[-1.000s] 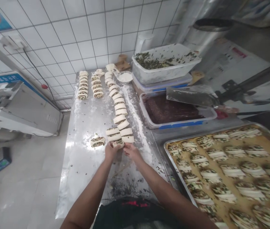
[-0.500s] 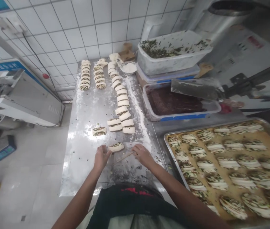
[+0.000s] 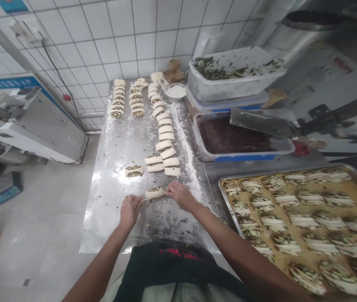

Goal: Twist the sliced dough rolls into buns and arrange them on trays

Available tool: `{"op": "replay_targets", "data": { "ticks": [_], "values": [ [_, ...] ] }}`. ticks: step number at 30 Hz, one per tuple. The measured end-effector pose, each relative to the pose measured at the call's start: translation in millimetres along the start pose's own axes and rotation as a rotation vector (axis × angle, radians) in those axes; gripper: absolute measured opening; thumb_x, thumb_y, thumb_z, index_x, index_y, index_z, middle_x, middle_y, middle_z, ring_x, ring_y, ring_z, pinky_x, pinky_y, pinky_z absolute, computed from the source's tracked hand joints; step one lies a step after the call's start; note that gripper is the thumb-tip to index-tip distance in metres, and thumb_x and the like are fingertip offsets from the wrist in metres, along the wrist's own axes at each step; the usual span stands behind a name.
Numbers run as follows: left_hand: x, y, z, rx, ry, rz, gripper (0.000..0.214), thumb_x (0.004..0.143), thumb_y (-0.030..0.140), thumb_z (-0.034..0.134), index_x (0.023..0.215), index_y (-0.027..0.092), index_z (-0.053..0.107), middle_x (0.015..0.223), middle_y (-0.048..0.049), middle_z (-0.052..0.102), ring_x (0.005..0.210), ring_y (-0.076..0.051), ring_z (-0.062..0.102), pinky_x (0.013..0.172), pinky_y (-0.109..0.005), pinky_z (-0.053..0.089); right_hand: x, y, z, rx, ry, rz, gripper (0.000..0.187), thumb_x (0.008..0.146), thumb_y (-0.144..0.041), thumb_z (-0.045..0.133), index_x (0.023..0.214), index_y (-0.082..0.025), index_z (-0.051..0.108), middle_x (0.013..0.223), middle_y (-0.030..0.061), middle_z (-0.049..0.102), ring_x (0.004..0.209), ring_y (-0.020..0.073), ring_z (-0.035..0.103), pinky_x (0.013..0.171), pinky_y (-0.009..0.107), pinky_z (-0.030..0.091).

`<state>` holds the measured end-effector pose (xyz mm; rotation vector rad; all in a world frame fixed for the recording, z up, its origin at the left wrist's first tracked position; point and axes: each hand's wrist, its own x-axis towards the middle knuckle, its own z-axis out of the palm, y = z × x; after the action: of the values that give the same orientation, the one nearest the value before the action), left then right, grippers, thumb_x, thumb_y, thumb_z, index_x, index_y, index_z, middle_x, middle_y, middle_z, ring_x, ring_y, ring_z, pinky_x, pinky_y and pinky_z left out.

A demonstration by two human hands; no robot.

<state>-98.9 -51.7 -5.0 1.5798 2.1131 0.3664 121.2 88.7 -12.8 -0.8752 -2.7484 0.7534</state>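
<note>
Head-worn camera faces forward, down; close above left hand (image 3: pixel 130 212), right hand (image 3: pixel 181 196); steel table (image 3: pixel 109 226) ahead

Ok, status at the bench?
Left hand at the end of a thin wooden stick; right hand against a filled dough slice lying along the stick. Rows of slices beyond, on the floured steel table.

A bakery kitchen: tiled wall (image 3: pixel 118 46), floured steel table (image 3: pixel 109 218), tray (image 3: pixel 227 209) of rolls (image 3: pixel 301 218).
</note>
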Motion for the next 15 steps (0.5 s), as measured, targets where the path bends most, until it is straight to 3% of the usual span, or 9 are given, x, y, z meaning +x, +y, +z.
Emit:
{"op": "replay_targets", "data": {
  "ticks": [6, 10, 15],
  "values": [
    [26.0, -0.2, -3.1, -0.03, -0.026, -0.121, 0.02, 0.079, 0.036, 0.053, 0.088, 0.027, 0.069, 0.082, -0.0029, 0.064, 0.086, -0.018, 0.051, 0.076, -0.027, 0.036, 12.7, 14.3, 9.2, 0.12, 0.043, 0.044, 0.017, 0.087, -0.016, 0.042, 0.081, -0.016, 0.058, 0.085, 0.0059, 0.057, 0.085, 0.0175, 0.048, 0.079, 0.031, 0.038],
    [38.5, 0.8, 1.2, 0.009, -0.061, -0.277, 0.016, 0.072, 0.037, 0.061, 0.074, 0.023, 0.068, 0.079, -0.0031, 0.065, 0.089, -0.021, 0.051, 0.074, -0.03, 0.033, 26.6, 20.6, 11.8, 0.088, -0.101, 0.152, 0.014, 0.082, -0.016, 0.049, 0.073, -0.015, 0.06, 0.081, 0.006, 0.059, 0.086, 0.0173, 0.05, 0.076, 0.028, 0.039],
    [61.2, -0.3, 2.5, 0.093, -0.154, -0.286, 0.012, 0.065, 0.036, 0.065, 0.069, 0.025, 0.068, 0.079, -0.0031, 0.066, 0.091, -0.024, 0.049, 0.078, -0.035, 0.03, 49.8, 27.9, 16.2, 0.004, -0.236, 0.242, 0.011, 0.071, -0.012, 0.056, 0.061, -0.013, 0.061, 0.072, 0.0063, 0.061, 0.074, 0.0164, 0.053, 0.065, 0.024, 0.038]
  ]
}}
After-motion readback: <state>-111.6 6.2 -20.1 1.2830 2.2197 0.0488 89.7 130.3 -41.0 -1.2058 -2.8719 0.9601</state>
